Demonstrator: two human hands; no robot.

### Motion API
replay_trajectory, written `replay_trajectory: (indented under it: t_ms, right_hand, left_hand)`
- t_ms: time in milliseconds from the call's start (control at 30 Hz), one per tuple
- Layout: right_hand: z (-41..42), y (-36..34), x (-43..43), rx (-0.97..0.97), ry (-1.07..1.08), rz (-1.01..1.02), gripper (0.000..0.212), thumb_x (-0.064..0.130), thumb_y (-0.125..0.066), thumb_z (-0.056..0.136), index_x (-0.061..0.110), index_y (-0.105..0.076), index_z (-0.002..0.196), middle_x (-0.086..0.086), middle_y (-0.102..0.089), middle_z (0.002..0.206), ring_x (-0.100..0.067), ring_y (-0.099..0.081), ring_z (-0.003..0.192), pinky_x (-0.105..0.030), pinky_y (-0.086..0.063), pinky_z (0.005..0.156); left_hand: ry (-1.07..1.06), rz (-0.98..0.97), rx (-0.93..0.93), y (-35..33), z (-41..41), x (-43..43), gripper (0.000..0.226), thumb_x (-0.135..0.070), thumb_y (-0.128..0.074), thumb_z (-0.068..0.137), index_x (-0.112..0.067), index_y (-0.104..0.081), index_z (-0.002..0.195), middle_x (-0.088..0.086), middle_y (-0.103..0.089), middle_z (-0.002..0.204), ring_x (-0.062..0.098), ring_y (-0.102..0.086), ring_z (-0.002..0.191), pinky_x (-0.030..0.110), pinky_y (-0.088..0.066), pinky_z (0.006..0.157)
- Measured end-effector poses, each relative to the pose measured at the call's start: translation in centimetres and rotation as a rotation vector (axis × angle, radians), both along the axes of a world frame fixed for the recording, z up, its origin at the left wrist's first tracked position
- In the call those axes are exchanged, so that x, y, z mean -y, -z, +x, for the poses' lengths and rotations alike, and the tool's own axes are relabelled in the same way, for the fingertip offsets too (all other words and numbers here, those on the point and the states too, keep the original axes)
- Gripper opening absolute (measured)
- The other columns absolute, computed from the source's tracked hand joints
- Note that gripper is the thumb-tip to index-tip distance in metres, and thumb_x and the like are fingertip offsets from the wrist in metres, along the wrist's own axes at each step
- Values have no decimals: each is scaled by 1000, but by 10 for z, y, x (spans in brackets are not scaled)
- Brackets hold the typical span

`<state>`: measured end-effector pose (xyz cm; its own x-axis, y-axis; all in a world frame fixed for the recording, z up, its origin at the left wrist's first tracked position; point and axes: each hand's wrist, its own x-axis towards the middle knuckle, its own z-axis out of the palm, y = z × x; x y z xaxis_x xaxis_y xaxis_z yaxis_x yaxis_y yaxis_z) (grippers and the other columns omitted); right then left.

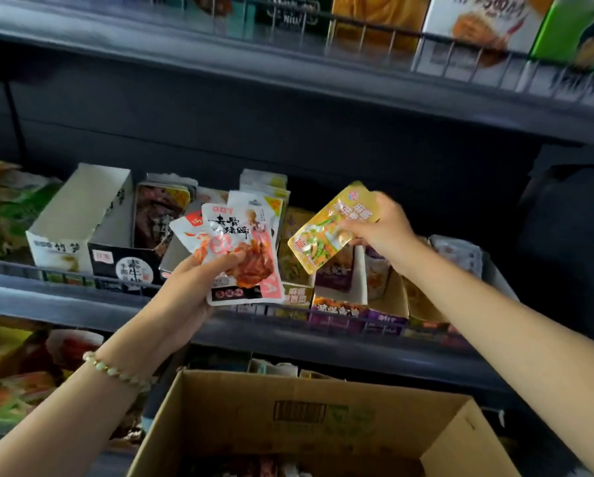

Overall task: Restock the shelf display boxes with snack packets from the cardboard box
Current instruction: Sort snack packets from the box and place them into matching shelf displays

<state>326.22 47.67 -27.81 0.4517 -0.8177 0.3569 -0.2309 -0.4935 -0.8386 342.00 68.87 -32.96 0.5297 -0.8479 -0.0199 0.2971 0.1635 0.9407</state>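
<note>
The right hand pinches a yellow packet, tilted, just above the display boxes (this hand is nearer). The left hand grips more packets.

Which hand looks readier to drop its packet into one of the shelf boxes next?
Probably the right hand, which pinches a single yellow packet close to the display boxes. The left hand grips a fan of several pink-and-white packets, so it serves as the supply.
</note>
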Motion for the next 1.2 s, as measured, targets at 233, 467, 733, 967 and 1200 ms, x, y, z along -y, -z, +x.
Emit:
replay_trajectory:
  t_ms: [233,467,733,967,1200]
  right_hand:
    - [79,19,40,-472,-45,-315,61,14,-78,76,12,-49,129,-5,-57,119,-21,-56,106,-25,-40,74]
    - [89,35,64,-544,-127,-441,37,12,-75,78,19,-51,106,0,-62,98,-21,-61,89,-36,-50,73]
    - [83,39,55,-379,-22,-659,36,22,-73,82,15,-55,113,-2,-51,111,-19,-52,102,-33,-43,85]
    - [39,20,-24,-310,-404,101,70,67,-64,62,31,-44,118,5,-54,114,-13,-60,102,-28,-51,83]
    - [-33,27,-35,-252,-354,247,85,52,-82,47,35,-45,122,3,-62,119,-13,-61,109,-37,-54,93]
  left_hand:
    - [-18,29,-5,6,32,6,35,-21,-63,89,-15,-60,124,5,-74,107,20,-71,97,39,-54,86]
    - [7,51,-12,22,43,3,32,-18,-63,86,-18,-63,118,7,-74,106,23,-71,95,38,-52,83]
    - [37,67,-21,30,33,11,46,-19,-69,74,-16,-60,119,10,-74,104,27,-71,96,42,-54,88]
    - [155,103,51,27,-4,22,43,-16,-71,79,-16,-57,120,10,-74,102,27,-72,92,40,-57,77]
    - [302,87,76,16,-71,43,50,-17,-75,71,-14,-58,118,13,-74,99,28,-73,87,34,-59,63]
